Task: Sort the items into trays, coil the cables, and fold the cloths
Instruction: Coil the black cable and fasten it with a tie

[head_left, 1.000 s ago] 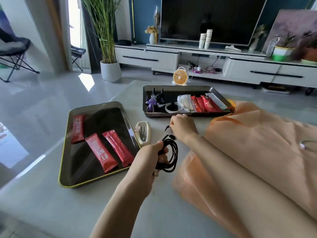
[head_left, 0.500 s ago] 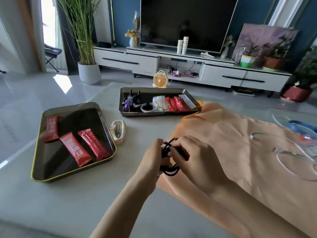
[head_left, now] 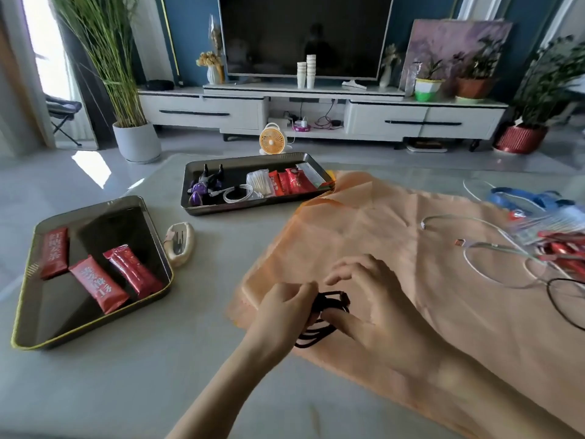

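Observation:
My left hand grips a coiled black cable over the near-left edge of the orange cloth. My right hand pinches the same coil from the right, with its upper fingers spread. A dark tray at the left holds three red sachets. A second tray further back holds purple figures, a coiled white cable, cotton swabs and red sachets. On the cloth's right side lie a loose white cable and another black cable.
A cream-coloured small tool lies between the two trays. Red sachets, a blue strap and a clear packet are piled at the right edge. Beyond the table are a small orange fan, a TV cabinet and potted plants.
Both hands have brought the black coil from near the cream tool onto the cloth's edge. My right hand has closed in on the coil. The view has swung right, showing more items.

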Demonstrator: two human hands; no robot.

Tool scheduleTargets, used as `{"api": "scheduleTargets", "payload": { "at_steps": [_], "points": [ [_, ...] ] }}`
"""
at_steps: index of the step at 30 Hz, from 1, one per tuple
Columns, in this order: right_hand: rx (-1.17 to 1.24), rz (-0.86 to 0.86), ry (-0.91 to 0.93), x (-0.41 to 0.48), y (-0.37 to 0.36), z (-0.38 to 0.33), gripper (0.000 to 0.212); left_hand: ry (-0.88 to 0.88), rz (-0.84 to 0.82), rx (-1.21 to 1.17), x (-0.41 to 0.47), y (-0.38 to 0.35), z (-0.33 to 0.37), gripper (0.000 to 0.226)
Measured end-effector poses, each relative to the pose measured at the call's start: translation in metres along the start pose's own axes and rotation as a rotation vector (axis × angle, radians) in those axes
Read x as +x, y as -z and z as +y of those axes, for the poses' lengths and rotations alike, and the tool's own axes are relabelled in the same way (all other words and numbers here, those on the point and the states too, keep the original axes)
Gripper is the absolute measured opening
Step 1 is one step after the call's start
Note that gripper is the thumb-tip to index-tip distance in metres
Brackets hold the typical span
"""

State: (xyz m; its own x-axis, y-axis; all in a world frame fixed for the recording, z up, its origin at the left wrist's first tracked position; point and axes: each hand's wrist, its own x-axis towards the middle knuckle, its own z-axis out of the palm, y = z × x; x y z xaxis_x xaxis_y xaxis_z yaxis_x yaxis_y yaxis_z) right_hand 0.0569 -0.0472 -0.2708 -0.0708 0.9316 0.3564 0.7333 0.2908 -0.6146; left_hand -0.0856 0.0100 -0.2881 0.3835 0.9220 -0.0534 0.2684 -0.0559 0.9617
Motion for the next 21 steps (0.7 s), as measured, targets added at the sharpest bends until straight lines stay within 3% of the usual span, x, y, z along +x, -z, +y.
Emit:
{"api": "scheduleTargets", "payload": {
  "at_steps": [2, 4, 10, 13, 17, 21],
  "points": [
    [0.205, -0.139, -0.113, -0.003, 0.005, 0.004, 0.031, -0.046, -0.032, 0.049, -0.003, -0.005, -0.003, 0.045],
    [0.304, -0.172, -0.145, -0.007, 0.007, 0.009, 0.03, -0.057, -0.041, 0.068, -0.005, -0.011, -0.004, 0.048],
    [0.319, -0.174, -0.166, -0.003, 0.008, 0.014, 0.023, -0.146, 0.018, 0.052, -0.013, -0.022, -0.002, 0.058],
    [0.321, -0.244, -0.189, -0.002, 0.011, 0.018, 0.023, -0.212, 0.036, 0.081, -0.017, -0.026, -0.005, 0.046],
    [0.449, -0.375, -0.209, -0.003, 0.019, 0.02, 0.029, -0.395, 0.023, 0.213, -0.024, -0.03, -0.007, 0.053],
    [0.349, -0.33, -0.174, -0.003, 0.023, 0.021, 0.024, -0.567, 0.121, 0.347, -0.021, -0.03, -0.012, 0.046]
  ]
}}
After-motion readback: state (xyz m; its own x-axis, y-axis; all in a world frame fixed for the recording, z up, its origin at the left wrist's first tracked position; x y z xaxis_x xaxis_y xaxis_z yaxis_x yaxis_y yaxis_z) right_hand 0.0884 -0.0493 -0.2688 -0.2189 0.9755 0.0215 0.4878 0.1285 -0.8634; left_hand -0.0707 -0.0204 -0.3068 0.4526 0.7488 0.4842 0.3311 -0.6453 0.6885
